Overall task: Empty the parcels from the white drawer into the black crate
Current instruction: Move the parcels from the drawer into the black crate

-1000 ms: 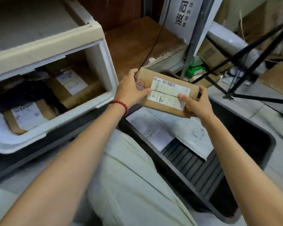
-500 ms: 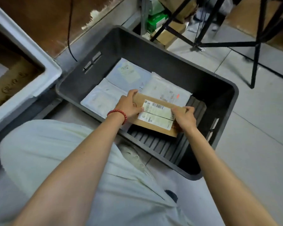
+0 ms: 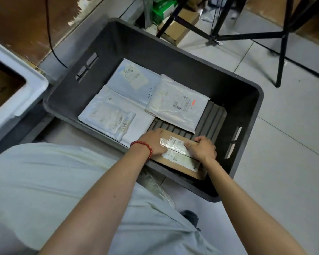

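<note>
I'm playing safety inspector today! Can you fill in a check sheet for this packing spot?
Surface: grey tiled floor; the black crate stands on it.
Job's things: three white mailers lie flat in the crate; brown parcel low by its near wall; white drawer at left, brown cardboard showing inside.
Clutter: green boxes and a cardboard box beyond the crate.
Hands: left hand and right hand each hold an end of the brown parcel.
Cables: one black cable hangs behind the crate.
Surroundings: black tripod legs at far right.
</note>
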Tool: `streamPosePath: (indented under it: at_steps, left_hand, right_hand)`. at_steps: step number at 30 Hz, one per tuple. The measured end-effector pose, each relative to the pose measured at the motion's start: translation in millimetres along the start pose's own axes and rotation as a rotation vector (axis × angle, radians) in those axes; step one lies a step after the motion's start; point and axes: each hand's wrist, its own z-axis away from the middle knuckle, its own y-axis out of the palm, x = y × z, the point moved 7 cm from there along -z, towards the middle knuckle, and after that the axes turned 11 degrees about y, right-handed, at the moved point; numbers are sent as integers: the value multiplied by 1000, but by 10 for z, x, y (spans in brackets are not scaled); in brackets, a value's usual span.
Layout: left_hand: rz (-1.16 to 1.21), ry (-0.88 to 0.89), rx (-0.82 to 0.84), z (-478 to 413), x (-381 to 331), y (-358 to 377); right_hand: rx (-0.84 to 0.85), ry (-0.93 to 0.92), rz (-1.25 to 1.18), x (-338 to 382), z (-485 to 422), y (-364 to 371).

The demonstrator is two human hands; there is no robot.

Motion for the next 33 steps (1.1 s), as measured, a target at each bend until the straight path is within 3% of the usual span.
streamPosePath:
  at_steps: [7, 9, 12, 16, 20, 23, 33]
  left_hand:
    - [31, -6, 47, 96, 87, -60]
    - [-76, -12, 24, 146, 77, -87]
    - [-324, -23, -82, 230, 11, -149]
    - [-471, -52, -265, 397, -5, -409]
    - [-481, -132, -502, 712, 208, -857]
    - [-474, -275, -583, 1068, 517, -1108]
    - [-277, -554, -874, 2789, 1428, -1560]
  right_hand:
    - [-77, -148, 355, 122, 56, -34]
    - [-15, -162, 413, 177, 34, -44]
    - [96, -156, 496, 254, -10, -84]
    - [102, -179, 731, 373, 65, -58]
    - [-111, -420, 731, 804, 384, -60]
    - [-208, -627, 703, 1294, 789, -10]
    - [-302, -1159, 682, 2656, 2392, 573]
